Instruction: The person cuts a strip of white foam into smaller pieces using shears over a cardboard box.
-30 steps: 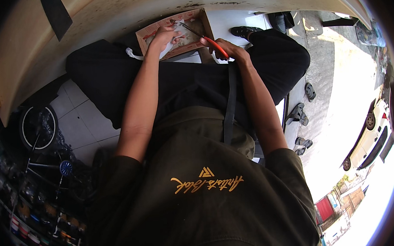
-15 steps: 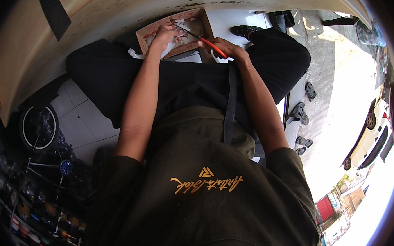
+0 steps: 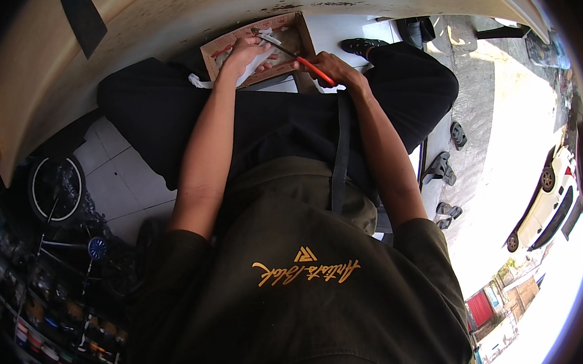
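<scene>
Fingers of the left hand (image 3: 245,51) are pinching white material (image 3: 252,70) over a shallow cardboard box (image 3: 306,35), its loose end trailing past the near-left corner. Those of the right hand (image 3: 339,71) are gripping a red-handled tool (image 3: 312,68), probably scissors, by the near-right corner; whether its blades are opening, I'm not able to tell. The material is looking light, soft and limp, so I'm favouring a pinch near the blades. Both forearms are reaching forward, the right one angling inward.
</scene>
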Available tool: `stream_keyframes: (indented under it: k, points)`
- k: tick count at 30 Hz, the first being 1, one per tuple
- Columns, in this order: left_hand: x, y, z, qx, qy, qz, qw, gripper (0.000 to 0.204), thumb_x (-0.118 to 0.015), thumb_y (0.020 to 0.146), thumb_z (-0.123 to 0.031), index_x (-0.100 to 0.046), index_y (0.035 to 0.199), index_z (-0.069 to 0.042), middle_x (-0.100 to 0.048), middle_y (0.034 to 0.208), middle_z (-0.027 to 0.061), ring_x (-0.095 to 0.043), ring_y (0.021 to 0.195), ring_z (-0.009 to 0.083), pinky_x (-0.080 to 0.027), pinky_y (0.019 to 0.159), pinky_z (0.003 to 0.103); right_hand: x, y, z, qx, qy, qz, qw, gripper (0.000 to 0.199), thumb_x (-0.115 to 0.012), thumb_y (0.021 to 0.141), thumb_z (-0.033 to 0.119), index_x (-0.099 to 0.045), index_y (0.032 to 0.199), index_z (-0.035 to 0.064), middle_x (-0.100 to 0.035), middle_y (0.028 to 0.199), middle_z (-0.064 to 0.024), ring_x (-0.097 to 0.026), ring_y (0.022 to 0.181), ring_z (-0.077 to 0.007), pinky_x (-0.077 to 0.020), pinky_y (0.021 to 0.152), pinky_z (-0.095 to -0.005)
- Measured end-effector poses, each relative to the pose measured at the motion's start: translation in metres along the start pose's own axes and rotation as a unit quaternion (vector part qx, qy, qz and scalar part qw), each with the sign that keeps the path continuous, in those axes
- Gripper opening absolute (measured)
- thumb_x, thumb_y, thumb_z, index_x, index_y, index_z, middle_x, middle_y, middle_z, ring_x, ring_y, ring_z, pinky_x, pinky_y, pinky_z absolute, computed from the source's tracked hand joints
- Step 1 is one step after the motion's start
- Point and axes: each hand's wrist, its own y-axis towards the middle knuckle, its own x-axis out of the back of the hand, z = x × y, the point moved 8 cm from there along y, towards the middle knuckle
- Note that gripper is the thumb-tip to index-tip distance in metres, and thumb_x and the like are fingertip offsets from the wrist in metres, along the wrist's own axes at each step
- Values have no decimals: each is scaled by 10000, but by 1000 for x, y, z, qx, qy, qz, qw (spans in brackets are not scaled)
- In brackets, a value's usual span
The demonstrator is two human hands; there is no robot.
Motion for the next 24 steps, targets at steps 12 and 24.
stream_keyframes:
  k: [12, 24]
  points:
    - [7, 14, 5, -9, -32, 3, 999, 214, -531, 886, -89, -541, 1004, 90, -639, 876, 168, -480, 524, 118, -385, 457, 239, -4, -2, -17, -86, 48, -2, 995, 907, -406, 648, 859, -603, 729, -23, -417, 493, -35, -430, 465, -139, -348, 444, -310]
    - [20, 12, 1, -51, -23, -74, 996, 243, -595, 843, -74, -580, 1043, 65, -667, 823, 149, -548, 509, 139, -435, 446, 263, -5, -1, -10, -49, 38, 6, 998, 896, -395, 667, 848, -610, 773, -16, -445, 560, -63, -451, 531, -159, -376, 501, -318]
